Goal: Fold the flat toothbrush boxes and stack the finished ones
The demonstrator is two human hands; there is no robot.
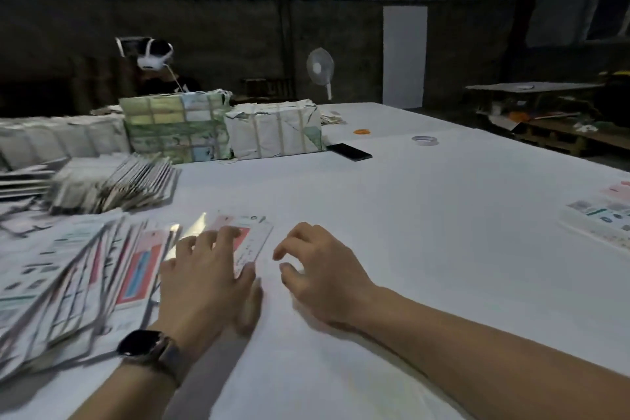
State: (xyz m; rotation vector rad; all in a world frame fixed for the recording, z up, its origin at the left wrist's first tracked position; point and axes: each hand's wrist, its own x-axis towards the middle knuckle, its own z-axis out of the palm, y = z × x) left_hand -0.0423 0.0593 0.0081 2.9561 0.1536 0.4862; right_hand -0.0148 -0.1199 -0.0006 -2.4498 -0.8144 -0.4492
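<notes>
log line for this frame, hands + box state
left hand: flat on toothbrush box | right hand: loosely curled, empty, beside box | box: flat on table | flat stack: left of hands

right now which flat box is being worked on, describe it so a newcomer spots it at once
On the white table, find the left hand wearing a watch. Its straight fingers press on one flat toothbrush box, pink and white, lying alone, right of the fanned pile of flats.
</notes>
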